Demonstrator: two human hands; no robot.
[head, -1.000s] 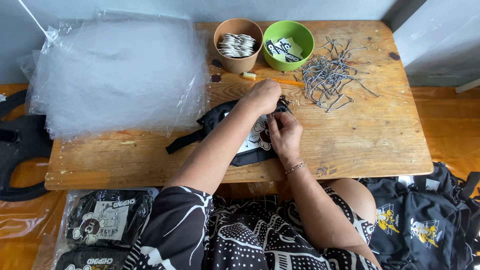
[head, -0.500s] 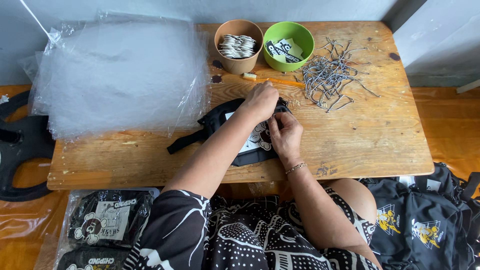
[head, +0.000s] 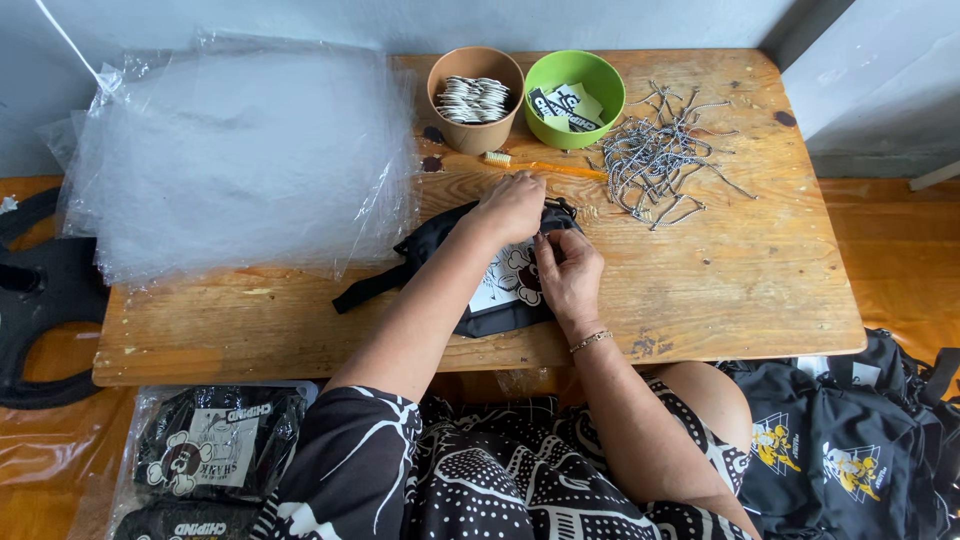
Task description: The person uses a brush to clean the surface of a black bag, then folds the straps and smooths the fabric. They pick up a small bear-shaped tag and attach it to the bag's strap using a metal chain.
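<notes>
Clear-bagged black pouches (head: 215, 450) below table, bottom-left

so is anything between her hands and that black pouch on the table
Nothing visible. Both hands already rest on the black pouch: the left hand on its top edge, the right hand pinching near the printed patch. The pile of ball chains and the toothbrush lie apart, further back.

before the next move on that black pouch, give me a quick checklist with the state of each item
1. Both hands on the black pouch: ok, left hand and right hand rest on it.
2. Pouch fully on the wooden table: ok.
3. What the fingertips pinch: cannot tell.
4. Pile of bead chains beside the pouch: ok.
5. Brown bowl and green bowl upright, stocked: ok.
6. Stack of clear bags on the table: ok.
</notes>
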